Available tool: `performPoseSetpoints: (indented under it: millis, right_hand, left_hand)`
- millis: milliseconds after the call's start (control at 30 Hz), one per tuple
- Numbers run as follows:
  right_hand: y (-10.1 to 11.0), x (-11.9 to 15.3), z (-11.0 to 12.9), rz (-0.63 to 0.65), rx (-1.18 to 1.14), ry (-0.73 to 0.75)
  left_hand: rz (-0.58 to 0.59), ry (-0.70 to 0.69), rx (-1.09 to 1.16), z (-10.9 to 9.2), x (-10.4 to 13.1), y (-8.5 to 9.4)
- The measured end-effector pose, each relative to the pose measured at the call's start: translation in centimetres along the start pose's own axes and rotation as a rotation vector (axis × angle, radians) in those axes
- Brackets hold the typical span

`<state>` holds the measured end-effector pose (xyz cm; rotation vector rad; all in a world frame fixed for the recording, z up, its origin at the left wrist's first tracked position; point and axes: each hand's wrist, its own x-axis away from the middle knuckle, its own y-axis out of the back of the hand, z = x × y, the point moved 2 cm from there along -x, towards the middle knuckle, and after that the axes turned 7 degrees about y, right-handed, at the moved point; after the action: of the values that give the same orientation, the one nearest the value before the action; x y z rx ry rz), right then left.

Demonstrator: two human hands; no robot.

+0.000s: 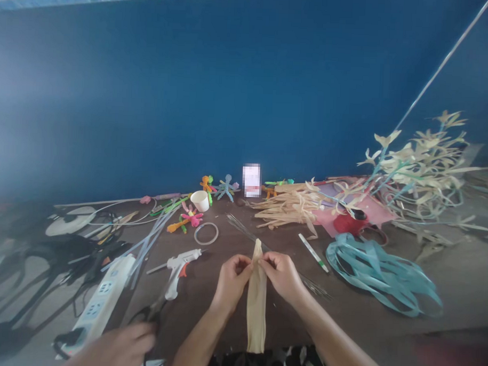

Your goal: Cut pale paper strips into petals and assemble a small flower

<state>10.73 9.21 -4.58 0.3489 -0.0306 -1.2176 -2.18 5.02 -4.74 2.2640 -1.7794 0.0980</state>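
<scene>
A long, pale yellow strip [256, 311], like a dried corn husk, hangs toward me over the table's front. My left hand [233, 278] pinches its left edge near the narrow upper end. On the opposite edge, the thumb and fingers of my right hand [280, 272] pinch it at about the same height. The strip's tip sticks up between both hands. Thin metal wires [242, 226] lie just beyond my hands, and more pass under my right forearm. A white glue gun [181, 266] with an orange trigger rests left of my left hand.
Another person's hand [122, 341], blurred, is at lower left by dark scissors [149, 313]. A power strip [101, 301] lies beyond it. Toward the right are a marker [313, 253], teal ribbon [385, 276], red thread [350, 224] and husk bundles [291, 206]. A paper cup [199, 200] stands at the back.
</scene>
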Motion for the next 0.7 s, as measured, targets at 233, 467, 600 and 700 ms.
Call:
performPoseSetpoints:
  millis: [233,467,600,700]
  right_hand:
    - [-0.1,0.0,-1.4,0.088,-0.133,-0.075]
    - [-1.0,1.2,-2.3,0.159,-0.145,-0.176]
    - [-1.0,1.3,-2.2,0.155,-0.161,-0.202]
    - [-0.2,0.9,-2.0,0.148,0.017,-0.104]
  left_hand:
    - [-0.035,-0.116,-0.07,-0.4,-0.4,-0.2]
    - [-0.157,-0.172,-0.032,-0.5,-1.0,0.1]
    - [0.079,-0.077,0.037,0.3,-1.0,-0.4]
    - [0.133,-0.016,0.03,0.6,-0.7,0.5]
